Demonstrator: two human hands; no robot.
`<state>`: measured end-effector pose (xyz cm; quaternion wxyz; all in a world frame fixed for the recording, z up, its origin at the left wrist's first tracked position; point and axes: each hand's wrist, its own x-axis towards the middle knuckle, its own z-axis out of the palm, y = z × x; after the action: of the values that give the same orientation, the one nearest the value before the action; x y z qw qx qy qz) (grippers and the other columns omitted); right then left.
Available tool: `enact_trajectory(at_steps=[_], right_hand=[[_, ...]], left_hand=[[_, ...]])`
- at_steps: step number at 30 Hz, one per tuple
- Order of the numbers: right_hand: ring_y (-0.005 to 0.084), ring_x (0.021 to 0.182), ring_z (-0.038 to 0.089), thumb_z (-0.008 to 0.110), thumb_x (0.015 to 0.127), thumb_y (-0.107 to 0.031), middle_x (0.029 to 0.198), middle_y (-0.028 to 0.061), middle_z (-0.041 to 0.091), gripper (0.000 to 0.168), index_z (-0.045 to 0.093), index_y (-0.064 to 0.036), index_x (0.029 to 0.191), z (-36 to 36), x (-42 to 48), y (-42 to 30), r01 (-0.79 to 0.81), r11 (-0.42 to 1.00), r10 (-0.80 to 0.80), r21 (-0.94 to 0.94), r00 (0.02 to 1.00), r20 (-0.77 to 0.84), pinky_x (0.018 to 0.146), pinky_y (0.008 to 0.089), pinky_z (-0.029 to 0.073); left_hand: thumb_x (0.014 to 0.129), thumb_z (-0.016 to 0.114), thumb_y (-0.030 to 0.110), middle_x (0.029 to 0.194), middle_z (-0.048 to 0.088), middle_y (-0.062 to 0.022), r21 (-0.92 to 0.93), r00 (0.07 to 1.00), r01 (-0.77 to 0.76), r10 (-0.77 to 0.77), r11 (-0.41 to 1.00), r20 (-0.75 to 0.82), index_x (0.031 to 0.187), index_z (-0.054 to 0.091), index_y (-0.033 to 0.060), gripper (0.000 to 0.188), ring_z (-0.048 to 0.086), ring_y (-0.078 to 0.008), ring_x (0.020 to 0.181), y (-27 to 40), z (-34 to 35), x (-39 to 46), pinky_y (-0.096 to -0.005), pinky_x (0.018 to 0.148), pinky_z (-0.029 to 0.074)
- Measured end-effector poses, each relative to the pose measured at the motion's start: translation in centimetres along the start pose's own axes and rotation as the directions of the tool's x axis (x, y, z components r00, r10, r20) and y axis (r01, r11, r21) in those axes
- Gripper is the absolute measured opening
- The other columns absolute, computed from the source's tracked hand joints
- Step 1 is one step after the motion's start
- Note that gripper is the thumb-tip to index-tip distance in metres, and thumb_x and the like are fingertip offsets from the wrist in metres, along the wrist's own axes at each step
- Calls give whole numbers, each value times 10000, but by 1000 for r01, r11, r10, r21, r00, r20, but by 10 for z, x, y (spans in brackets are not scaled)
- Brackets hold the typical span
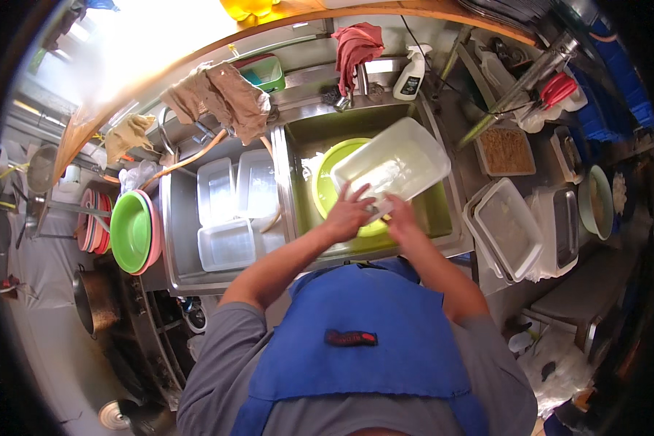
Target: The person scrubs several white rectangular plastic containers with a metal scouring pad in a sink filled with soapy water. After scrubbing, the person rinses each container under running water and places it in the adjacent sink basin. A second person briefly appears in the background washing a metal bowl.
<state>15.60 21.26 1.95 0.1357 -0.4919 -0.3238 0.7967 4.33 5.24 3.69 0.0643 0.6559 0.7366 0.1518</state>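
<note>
A translucent white plastic container (395, 158) is tilted over a yellow-green basin (327, 180) in the right-hand sink, which holds greenish water. My left hand (351, 212) lies at the container's near corner with its fingers spread; whether it grips the container is unclear. My right hand (400, 218) is at the near edge, close to the left one, its fingers blurred and partly hidden. A small pale item shows between the hands, too unclear to name. In the left-hand sink lie several clear plastic containers (226, 245).
A steel divider (286, 191) separates the sinks. Green and pink basins (131, 231) stand at the left. Behind are a faucet (361, 79) under a red cloth (358, 43), brown cloths (218, 98) and a spray bottle (411, 73). White lids or trays (509, 229) are stacked at the right.
</note>
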Motion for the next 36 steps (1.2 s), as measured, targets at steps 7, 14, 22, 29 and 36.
enact_trajectory(at_steps=[7, 14, 22, 29, 36], right_hand=[[229, 825, 668, 665, 902, -206, 944, 80, 655, 257, 618, -67, 1114, -28, 15, -20, -148, 973, 188, -177, 955, 231, 722, 400, 579], [225, 866, 665, 668, 875, -128, 990, 85, 656, 206, 640, -62, 1068, 8, 13, 23, -30, 999, 27, 40, 995, 92, 730, 400, 561], [249, 853, 656, 623, 783, -63, 1021, 97, 635, 450, 561, -52, 1228, -37, 29, 3, 56, 973, -23, -223, 989, 147, 688, 415, 568], [326, 976, 682, 581, 844, -89, 1139, 156, 638, 472, 515, -1, 1303, -17, 16, 22, -125, 977, 165, -175, 956, 242, 802, 517, 596], [347, 1006, 682, 566, 833, -77, 1156, 151, 633, 535, 482, -30, 1358, -4, 26, 31, -86, 965, 160, -248, 941, 298, 806, 533, 591]], left_hand=[[841, 604, 112, 1445, 572, -41, 225, 958, 198, -237, 954, 162, 1098, 764, 231, 325, 258, -310, 1551, -26, -22, -17, -700, 1216, 73], [838, 592, 108, 1143, 669, -82, -47, 988, 124, -119, 991, 98, 1043, 678, 90, 224, 636, -275, 1094, 10, 3, 7, -486, 1015, 430], [760, 535, -56, 1128, 672, -211, -49, 838, 263, -203, 963, 507, 1122, 669, 15, 393, 641, -410, 1094, -107, -14, -30, -437, 919, 526], [824, 526, -7, 1044, 684, -261, -394, 811, 486, -571, 780, -131, 1167, 659, 30, 370, 653, -457, 994, -111, -6, -19, -516, 857, 525], [898, 598, 154, 1141, 626, -130, -345, 963, 178, -91, 922, 252, 1323, 684, 296, 456, 618, -365, 1115, -20, 0, 3, -456, 953, 515]])
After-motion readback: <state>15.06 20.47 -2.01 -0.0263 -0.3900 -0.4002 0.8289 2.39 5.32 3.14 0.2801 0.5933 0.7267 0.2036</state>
